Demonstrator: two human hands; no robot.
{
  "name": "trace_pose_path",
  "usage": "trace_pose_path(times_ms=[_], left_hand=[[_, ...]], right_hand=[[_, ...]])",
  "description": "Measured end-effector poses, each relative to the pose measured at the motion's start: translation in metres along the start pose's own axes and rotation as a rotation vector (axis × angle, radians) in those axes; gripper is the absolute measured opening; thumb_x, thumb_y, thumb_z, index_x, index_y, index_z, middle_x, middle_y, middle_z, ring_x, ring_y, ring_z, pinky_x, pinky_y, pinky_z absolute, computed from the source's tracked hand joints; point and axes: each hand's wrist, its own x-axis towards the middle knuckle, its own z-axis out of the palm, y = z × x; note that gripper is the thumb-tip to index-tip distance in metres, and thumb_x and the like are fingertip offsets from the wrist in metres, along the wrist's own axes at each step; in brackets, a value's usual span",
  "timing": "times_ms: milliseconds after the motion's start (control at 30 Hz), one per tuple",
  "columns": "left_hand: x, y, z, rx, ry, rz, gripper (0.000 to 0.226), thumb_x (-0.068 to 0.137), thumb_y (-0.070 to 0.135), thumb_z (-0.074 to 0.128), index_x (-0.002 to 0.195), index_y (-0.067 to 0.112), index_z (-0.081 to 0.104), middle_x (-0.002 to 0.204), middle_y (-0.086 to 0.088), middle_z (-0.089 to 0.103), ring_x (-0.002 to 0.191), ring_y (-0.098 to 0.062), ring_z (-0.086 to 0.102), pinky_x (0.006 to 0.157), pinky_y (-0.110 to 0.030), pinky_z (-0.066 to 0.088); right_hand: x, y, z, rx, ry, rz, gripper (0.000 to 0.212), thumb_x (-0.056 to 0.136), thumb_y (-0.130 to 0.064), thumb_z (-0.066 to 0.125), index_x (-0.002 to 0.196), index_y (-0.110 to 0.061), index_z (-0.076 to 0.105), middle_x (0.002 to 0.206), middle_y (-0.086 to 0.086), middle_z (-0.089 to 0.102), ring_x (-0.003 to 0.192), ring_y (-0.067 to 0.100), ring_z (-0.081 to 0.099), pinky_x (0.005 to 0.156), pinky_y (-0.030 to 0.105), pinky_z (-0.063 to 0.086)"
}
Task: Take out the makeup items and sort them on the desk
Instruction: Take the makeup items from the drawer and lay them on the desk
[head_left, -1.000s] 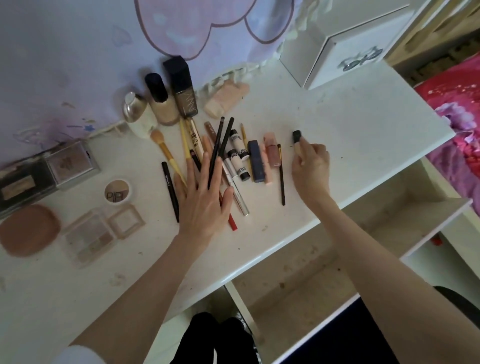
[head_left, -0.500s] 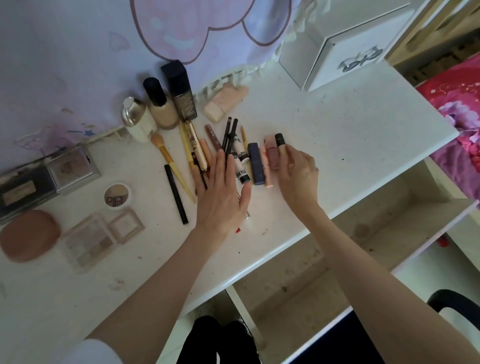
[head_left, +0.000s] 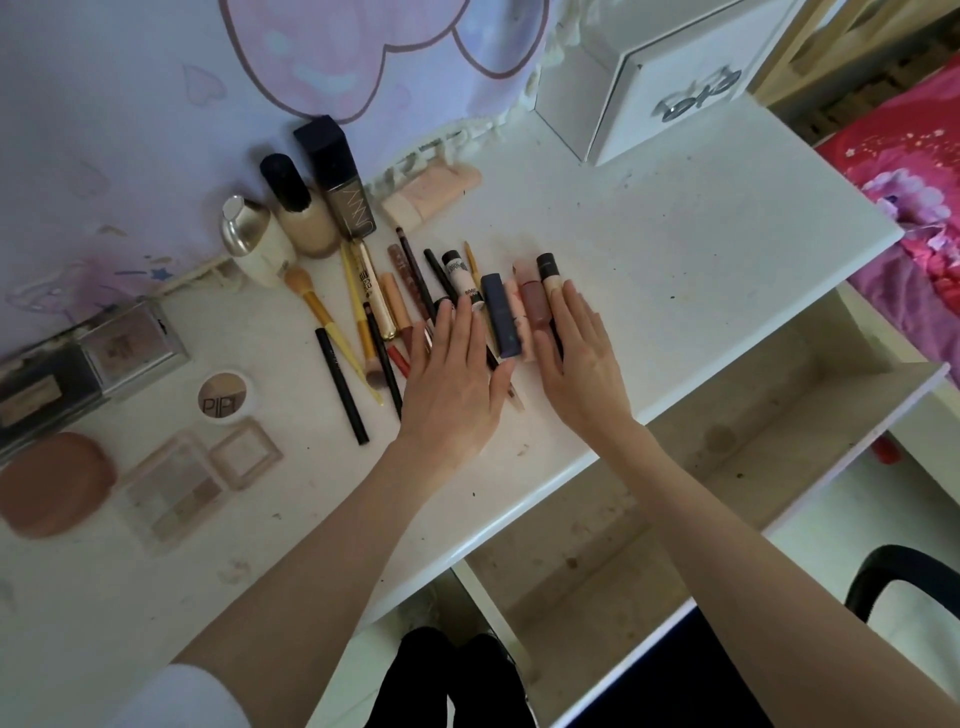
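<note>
Both hands flat, fingers straight, holding nothing: left hand lies on thin black pencils, right hand presses beside black-capped beige concealer tube. Row of tubes sits mid white desk, near front edge. Risk: sideways shove rolls round tubes off that edge into open drawer. Long axes run front-to-back, caps toward back edge.

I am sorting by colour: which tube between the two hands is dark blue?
The navy tube, lying beside the left hand; its neighbours toward the right hand are pink and brown.
</note>
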Motion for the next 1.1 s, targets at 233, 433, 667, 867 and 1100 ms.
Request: trace_pose_path(times_ms=[233, 433, 667, 867, 1100], left_hand=[[0.001, -0.003, 0.003, -0.078, 0.022, 0.029, 0.065, 0.095, 0.047, 0.01, 0.147, 0.011, -0.003, 0.155, -0.011, -0.009, 0.142, -0.026, -0.013, 0.114, -0.037, -0.008], [-0.002, -0.008, -0.006, -0.131, 0.038, 0.087, 0.063, 0.095, 0.047, 0.015, 0.148, 0.015, 0.003, 0.156, -0.011, -0.002, 0.143, -0.024, -0.005, 0.114, -0.04, -0.002], [-0.03, 0.015, -0.008, -0.158, 0.083, 0.267, 0.056, 0.097, 0.036, 0.027, 0.147, 0.014, 0.013, 0.156, -0.013, 0.005, 0.144, -0.023, -0.004, 0.115, -0.04, -0.003], [-0.095, 0.075, 0.015, -0.173, 0.03, 0.575, 0.046, 0.097, 0.03, 0.035, 0.139, 0.011, 0.036, 0.146, -0.013, 0.035, 0.137, -0.025, 0.029, 0.111, -0.037, 0.025], [-0.155, 0.138, 0.071, 0.014, -0.228, 0.585, 0.049, 0.093, 0.038, 0.044, 0.132, 0.009, 0.04, 0.12, -0.011, 0.055, 0.107, -0.027, 0.054, 0.082, -0.038, 0.046]], right_hand=[[-0.006, 0.002, 0.0, 0.041, -0.016, 0.031, 0.054, 0.102, -0.026, 0.032, 0.148, -0.008, 0.013, 0.157, 0.007, 0.014, 0.145, 0.017, 0.009, 0.118, 0.027, 0.005], [-0.028, 0.003, -0.007, 0.038, 0.009, 0.066, 0.054, 0.101, -0.027, 0.035, 0.147, -0.004, 0.017, 0.155, 0.011, 0.018, 0.144, 0.02, 0.013, 0.115, 0.023, 0.005], [-0.1, 0.016, -0.018, -0.068, 0.014, 0.167, 0.052, 0.101, -0.031, 0.032, 0.146, -0.007, 0.023, 0.154, 0.009, 0.023, 0.144, 0.019, 0.014, 0.117, 0.032, 0.002], [-0.186, 0.047, -0.025, -0.173, 0.22, 0.401, 0.044, 0.097, -0.019, 0.044, 0.139, -0.006, 0.041, 0.151, 0.015, 0.028, 0.143, 0.029, 0.017, 0.115, 0.049, 0.001], [-0.242, 0.089, -0.006, 0.617, 0.274, 0.873, 0.068, 0.094, -0.042, 0.048, 0.146, -0.007, 0.021, 0.15, 0.012, 0.03, 0.136, 0.027, 0.032, 0.11, 0.035, 0.028]])
